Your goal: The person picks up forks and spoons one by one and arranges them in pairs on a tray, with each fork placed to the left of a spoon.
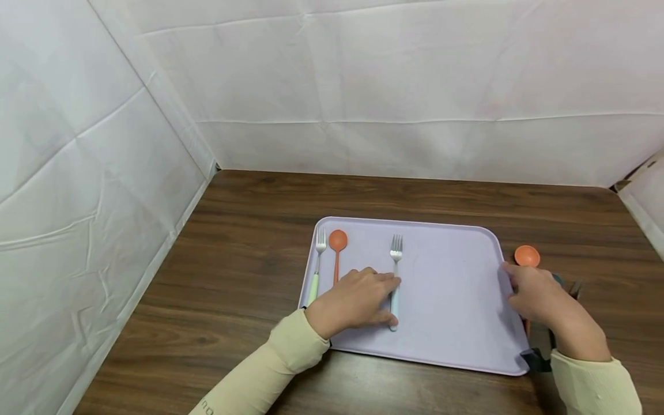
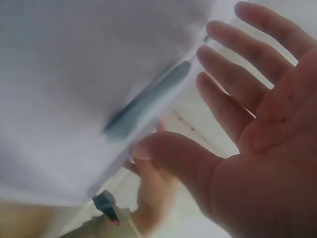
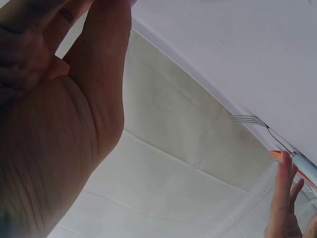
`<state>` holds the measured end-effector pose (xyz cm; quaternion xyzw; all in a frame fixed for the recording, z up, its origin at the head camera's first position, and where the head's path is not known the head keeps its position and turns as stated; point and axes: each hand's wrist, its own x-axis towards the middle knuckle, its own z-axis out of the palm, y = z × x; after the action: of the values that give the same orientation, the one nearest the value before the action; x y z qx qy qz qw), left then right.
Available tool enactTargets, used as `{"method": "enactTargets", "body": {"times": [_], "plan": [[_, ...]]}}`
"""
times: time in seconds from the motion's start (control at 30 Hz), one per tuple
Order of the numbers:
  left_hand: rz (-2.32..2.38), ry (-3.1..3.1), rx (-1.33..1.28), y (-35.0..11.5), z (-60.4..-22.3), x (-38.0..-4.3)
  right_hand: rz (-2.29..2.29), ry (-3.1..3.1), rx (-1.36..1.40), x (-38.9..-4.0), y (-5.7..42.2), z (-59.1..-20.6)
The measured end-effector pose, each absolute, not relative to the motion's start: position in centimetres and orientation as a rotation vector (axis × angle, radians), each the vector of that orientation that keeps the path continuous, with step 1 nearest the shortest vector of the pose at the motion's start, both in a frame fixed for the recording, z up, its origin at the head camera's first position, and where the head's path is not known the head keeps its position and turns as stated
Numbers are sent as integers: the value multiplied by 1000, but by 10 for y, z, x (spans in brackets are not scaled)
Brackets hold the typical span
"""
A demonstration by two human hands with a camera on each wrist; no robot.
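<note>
A light purple tray [image 1: 451, 288] lies on the table. On it rests a fork with a light blue handle [image 1: 396, 256]. My left hand [image 1: 358, 300] is over this fork; in the left wrist view the thumb and fingers are spread, with the blue handle lying on the tray between their tips. Left of it on the tray are a green-handled fork [image 1: 314, 287] and an orange spoon [image 1: 338, 241], its handle partly hidden by the left hand. At the tray's right rim is my right hand [image 1: 539, 294], its fingers extended against the edge.
Beside the tray on the right, partly behind the right hand, lie another orange spoon [image 1: 527, 256] and a dark metal utensil [image 1: 575, 289]. The brown wooden table [image 1: 233, 253] is bordered by white cloth walls [image 1: 394, 75] at the back and left.
</note>
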<state>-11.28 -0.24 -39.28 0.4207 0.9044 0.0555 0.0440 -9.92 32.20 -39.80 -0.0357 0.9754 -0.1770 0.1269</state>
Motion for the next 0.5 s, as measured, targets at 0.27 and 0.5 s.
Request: {"method": "enactTargets", "body": {"times": [0.27, 0.5], "plan": [[486, 2793, 1321, -21, -375, -102, -512, 2824, -114, -100, 319, -398], [911, 2859, 1979, -25, -314, -58, -510, 2820, -136, -97, 318, -394]]}}
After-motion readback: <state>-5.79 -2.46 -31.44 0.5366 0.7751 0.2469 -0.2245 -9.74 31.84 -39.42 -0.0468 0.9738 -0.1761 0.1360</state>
